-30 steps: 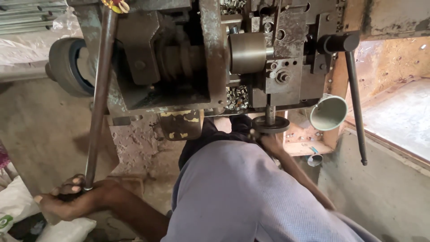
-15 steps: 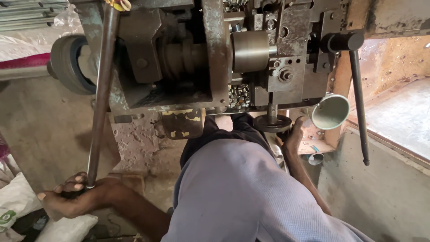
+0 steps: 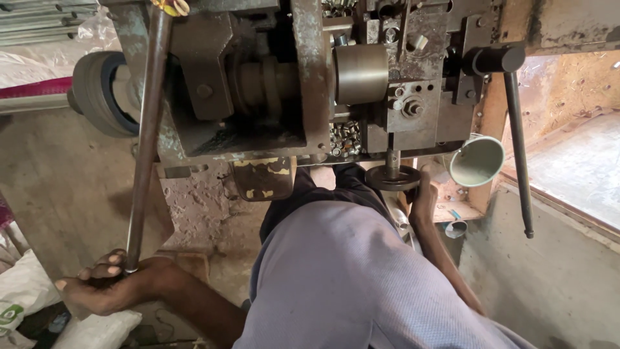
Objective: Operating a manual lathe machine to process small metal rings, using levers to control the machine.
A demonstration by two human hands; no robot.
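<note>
Nearest to us, our left hand [image 3: 106, 284] is clenched around the lower end of the long lever bar [image 3: 147, 136]. The fingers [image 3: 111, 265] wrap the bar from the left, and the thumb side is hidden. The bar's long axis runs from this grip steeply up and slightly right to its top end at the upper left corner of the machine [image 3: 303, 84], so it lies almost upright in the view, tilted a little toward the machine body. White sacks [image 3: 26, 294] lie just beside the left hand, which limits room on that side; the bare floor [image 3: 58, 187] between the bar and the pulley wheel [image 3: 97, 94] is open.

Our right hand [image 3: 423, 200] reaches past the grey-clad torso [image 3: 342, 271] and sits just below and right of the small dark handwheel [image 3: 392, 177]. It is touching or nearly touching the wheel's rim; we cannot tell whether it is clenched or released, since the fingers are hidden behind the wheel. The handwheel hangs on a short vertical spindle under the machine's lower edge.

Farther out, 1 pale green funnel [image 3: 476, 161] stands just right of the handwheel, near the right hand. Beyond it, a second handle rod [image 3: 516, 142] hangs down from its hub, well apart from both hands. A heap of small metal parts [image 3: 345, 137] sits in the machine above the handwheel.
</note>
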